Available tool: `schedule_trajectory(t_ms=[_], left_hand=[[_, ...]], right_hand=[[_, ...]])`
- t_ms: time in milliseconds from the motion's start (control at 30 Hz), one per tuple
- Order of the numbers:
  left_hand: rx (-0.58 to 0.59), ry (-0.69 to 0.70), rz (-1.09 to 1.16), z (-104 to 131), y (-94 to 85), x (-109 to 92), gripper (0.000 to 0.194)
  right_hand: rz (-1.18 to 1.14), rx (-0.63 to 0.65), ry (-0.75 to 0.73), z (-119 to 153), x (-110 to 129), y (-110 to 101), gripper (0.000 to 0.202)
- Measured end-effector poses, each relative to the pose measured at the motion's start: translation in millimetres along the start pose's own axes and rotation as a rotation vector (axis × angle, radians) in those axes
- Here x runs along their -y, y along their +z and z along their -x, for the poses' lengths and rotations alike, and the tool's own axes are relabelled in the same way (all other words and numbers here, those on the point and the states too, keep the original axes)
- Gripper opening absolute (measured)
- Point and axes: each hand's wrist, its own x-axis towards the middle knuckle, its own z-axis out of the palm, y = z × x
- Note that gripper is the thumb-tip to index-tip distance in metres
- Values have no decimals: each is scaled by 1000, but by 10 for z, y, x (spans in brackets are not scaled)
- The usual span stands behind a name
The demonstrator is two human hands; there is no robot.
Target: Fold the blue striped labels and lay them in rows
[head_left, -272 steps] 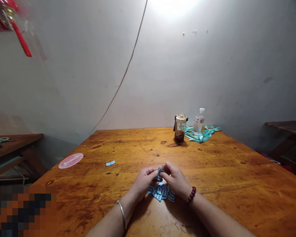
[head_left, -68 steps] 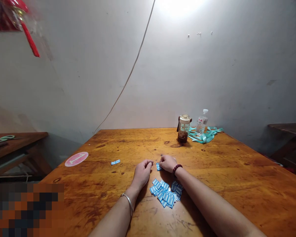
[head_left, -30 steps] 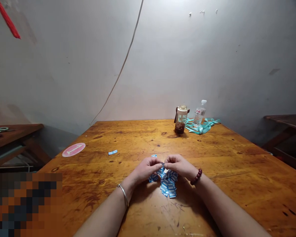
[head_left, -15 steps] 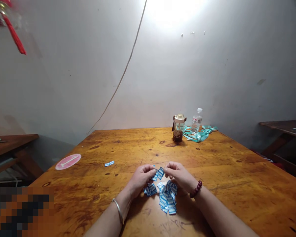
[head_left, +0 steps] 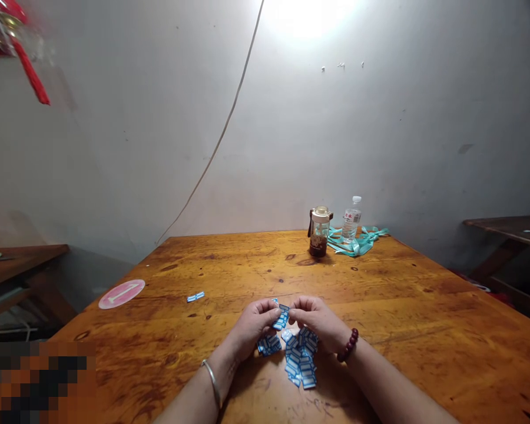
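Between my fingertips, above the wooden table, are small blue-and-white striped cards [head_left: 281,318]. My left hand [head_left: 257,324] pinches them from the left, thumb on top. From the other side my right hand [head_left: 317,318] has its thumb and finger closed at the edge of the upper card. Just below lies a loose pile of the same cards [head_left: 301,359], several overlapping at angles. A smaller heap of cards [head_left: 269,345] sits beside it, under my left hand and partly covered. The print on the cards is too small to read.
Farther left on the table [head_left: 229,265] lie a small blue-and-white strip [head_left: 195,297] and a pink oval sticker [head_left: 122,294]. At the back right stand a tumbler with dark liquid [head_left: 318,235] and a water bottle [head_left: 352,221], with turquoise ribbon [head_left: 360,244] around the bottle.
My right hand has come closer to my left. The upper card, angled out to the right before, now lies more in line with the cards in my left fingers.
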Motion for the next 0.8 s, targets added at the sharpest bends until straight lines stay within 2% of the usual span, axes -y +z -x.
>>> schedule_trajectory(t_ms=[333,567,800], left_hand=[[-42,-1,16,-4,-18,13,19],[-6,27,11,-40,-6,60,18],[-36,27,1,-34,17,45,25]], right_hand=[[-38,-83,17,-23,29,-15,11],[-58,-52,-10,-30,-64,24,15],[-64,-44,-20,-43,-87,33,21]])
